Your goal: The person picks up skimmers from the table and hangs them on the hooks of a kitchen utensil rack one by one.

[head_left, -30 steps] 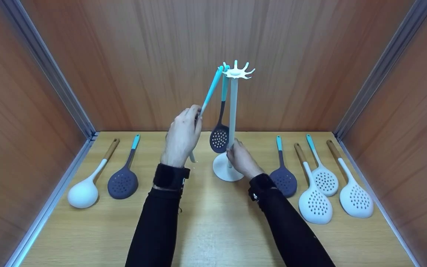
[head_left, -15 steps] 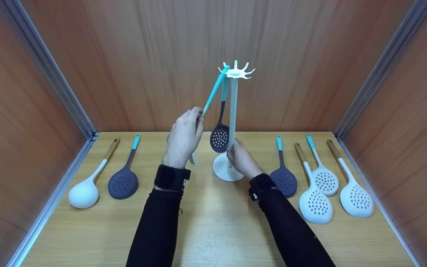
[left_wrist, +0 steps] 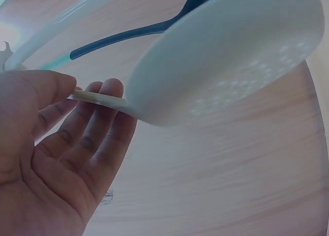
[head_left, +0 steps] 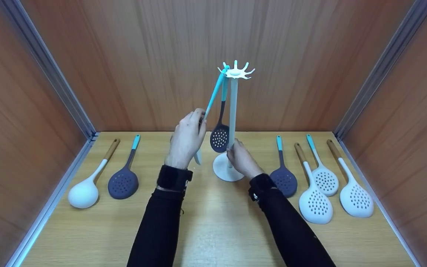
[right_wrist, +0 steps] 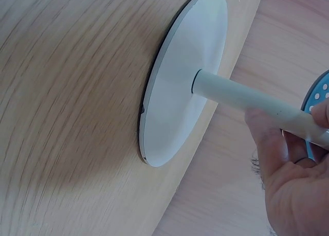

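My left hand (head_left: 187, 139) pinches a white slotted turner (left_wrist: 221, 61) by its neck between thumb and fingers. The turquoise handle (head_left: 215, 91) leans up to the right, its top overlapping a hook on the left of the white utensil stand (head_left: 233, 111). In the head view the hand mostly hides the turner's head; the left wrist view shows its perforated face. Low on the stand's pole, my right hand (head_left: 245, 159) grips with thumb and fingers, just above the round base (right_wrist: 190, 87). A dark skimmer (head_left: 219, 139) with a turquoise handle hangs beside the pole.
To the left lie a white ladle (head_left: 83, 193) and a dark slotted turner (head_left: 123, 183). At right are another dark turner (head_left: 284, 181) and several white perforated utensils (head_left: 315, 204). Wooden panels (head_left: 161, 44) enclose the table at the back and sides.
The turner's handle top has moved right onto the stand's left hooks. My left hand has shifted slightly right and down, swinging the turner's lower end toward the pole. The right hand stays put.
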`<action>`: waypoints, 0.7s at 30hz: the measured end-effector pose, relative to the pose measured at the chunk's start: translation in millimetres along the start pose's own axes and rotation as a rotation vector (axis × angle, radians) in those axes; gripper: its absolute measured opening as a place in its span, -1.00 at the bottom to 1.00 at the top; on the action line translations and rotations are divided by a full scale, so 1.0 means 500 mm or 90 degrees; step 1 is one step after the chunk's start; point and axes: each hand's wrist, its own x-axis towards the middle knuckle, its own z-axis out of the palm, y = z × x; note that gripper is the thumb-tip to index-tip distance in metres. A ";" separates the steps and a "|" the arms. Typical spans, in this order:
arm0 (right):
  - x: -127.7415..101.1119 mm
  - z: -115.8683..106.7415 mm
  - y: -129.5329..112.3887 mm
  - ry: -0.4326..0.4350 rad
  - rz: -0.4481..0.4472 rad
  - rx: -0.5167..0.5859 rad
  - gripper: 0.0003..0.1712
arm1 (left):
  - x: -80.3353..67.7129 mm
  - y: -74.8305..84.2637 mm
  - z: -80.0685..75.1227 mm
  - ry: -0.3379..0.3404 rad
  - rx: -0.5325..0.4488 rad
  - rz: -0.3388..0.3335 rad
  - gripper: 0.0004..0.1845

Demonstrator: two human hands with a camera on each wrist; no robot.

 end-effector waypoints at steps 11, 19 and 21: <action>-0.002 -0.003 -0.002 -0.002 -0.004 0.007 -0.46 | -0.002 0.003 0.008 -0.004 0.000 0.005 -0.72; -0.001 -0.002 -0.004 -0.008 0.009 -0.010 -0.50 | -0.005 0.002 0.018 -0.017 0.009 -0.011 -0.69; 0.000 -0.001 -0.004 -0.009 0.013 -0.009 -0.49 | -0.006 0.002 0.021 -0.020 0.009 -0.013 -0.69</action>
